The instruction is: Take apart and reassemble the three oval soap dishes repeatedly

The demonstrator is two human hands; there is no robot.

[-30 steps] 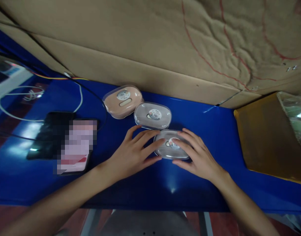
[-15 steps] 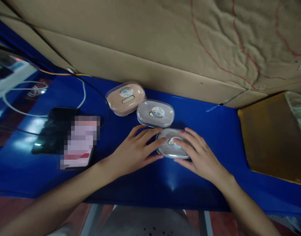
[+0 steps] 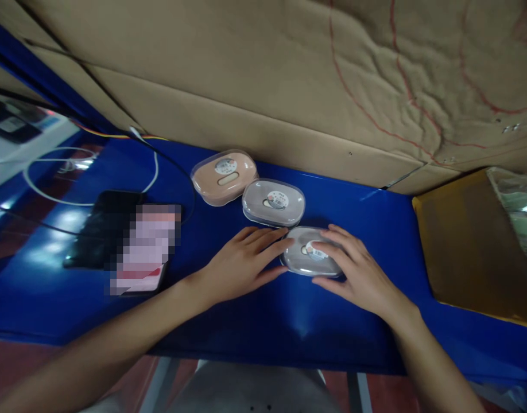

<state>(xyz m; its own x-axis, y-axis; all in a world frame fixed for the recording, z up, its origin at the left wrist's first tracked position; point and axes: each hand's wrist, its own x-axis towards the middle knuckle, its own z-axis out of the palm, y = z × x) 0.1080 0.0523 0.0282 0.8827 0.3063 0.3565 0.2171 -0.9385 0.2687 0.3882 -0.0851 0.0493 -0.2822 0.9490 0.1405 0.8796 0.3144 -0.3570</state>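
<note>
The front box (image 3: 304, 264) lay right of the phone (image 3: 149, 252), the left hand (image 3: 244, 263) and right hand (image 3: 360, 271) spread around its ends, where light, even pressure from both sides seemed best for steadying it.

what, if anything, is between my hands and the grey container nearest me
Nothing visible. Your left hand and right hand are at opposite ends of the nearest grey container, with fingers over it. The other grey container and the peach container lie beyond, not between.
</note>
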